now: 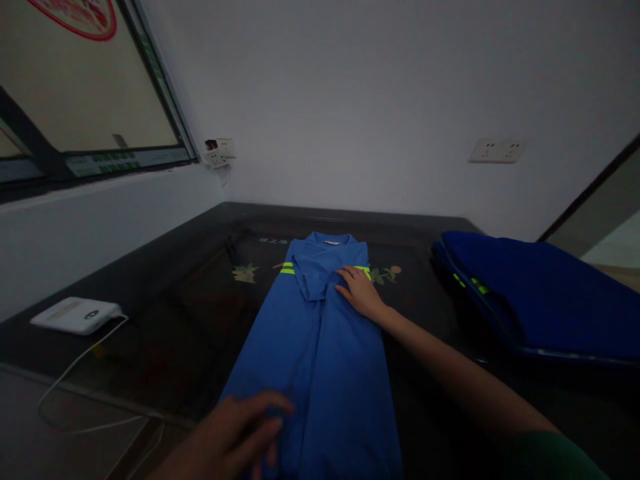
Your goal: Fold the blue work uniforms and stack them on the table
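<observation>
The blue garment (303, 347) lies flat on the worktop (175, 333), a sleeve (313, 273) folded inward. The right hand (359, 292) rests with grip spread, presumably steadying it; whether the blurred left hand (240, 427) pinches fabric cannot be told.

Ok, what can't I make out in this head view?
In the head view:
- Left hand: motion blur hides whether its fingers touch the garment.
- Garment's near end: cut off by the bottom edge.
- Collar label: too small to read.
- Cloth under the right hand: covered by it.
- Pile: cut off by the right edge.
</observation>
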`<state>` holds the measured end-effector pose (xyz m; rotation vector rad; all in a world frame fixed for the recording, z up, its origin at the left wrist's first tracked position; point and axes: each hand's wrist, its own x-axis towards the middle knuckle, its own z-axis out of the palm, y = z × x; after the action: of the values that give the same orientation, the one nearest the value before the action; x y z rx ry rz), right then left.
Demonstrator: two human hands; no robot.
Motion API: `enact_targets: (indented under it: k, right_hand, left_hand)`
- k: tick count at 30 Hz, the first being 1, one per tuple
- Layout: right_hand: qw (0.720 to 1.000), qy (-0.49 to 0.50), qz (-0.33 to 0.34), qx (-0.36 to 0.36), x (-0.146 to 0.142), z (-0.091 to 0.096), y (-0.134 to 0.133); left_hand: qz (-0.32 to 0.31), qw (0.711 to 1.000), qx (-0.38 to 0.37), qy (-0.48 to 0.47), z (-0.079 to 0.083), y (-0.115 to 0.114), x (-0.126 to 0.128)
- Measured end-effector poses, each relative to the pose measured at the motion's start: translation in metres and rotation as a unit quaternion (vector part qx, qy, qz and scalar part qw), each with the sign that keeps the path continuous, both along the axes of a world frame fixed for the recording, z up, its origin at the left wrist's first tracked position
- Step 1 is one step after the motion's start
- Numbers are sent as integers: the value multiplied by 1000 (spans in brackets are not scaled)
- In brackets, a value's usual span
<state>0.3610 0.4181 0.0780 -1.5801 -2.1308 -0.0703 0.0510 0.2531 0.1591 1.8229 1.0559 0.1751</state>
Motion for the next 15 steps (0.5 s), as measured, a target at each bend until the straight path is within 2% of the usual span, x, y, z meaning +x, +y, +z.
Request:
enact_targets:
  k: [2,3,5,7,9,11,15]
  right_hand:
    - [999,-21,-18,-28,2,-3,1]
    - [999,-29,-23,-36,2,-5,1]
    - [998,-39,-29,-39,0,-8,1]
    - [998,-40,-35,-35,-2,-10,-1]
    - [998,-34,-37,-37,-1,-11,-2]
    - [998,-24,-32,-45,2,-11,-1]
    - [997,-20,-36,-68,15,-6,11]
  left_hand:
    - [-31,997,72,-17,11,42,38]
    - [-25,990,137,-18,10,65,59]
    - [24,957,288,25,-5,111,97]
    - [45,919,382,85,-28,152,123]
    - [38,911,396,107,-49,182,135]
    - [29,917,382,113,-61,198,138]
    - [12,910,397,118,-65,205,132]
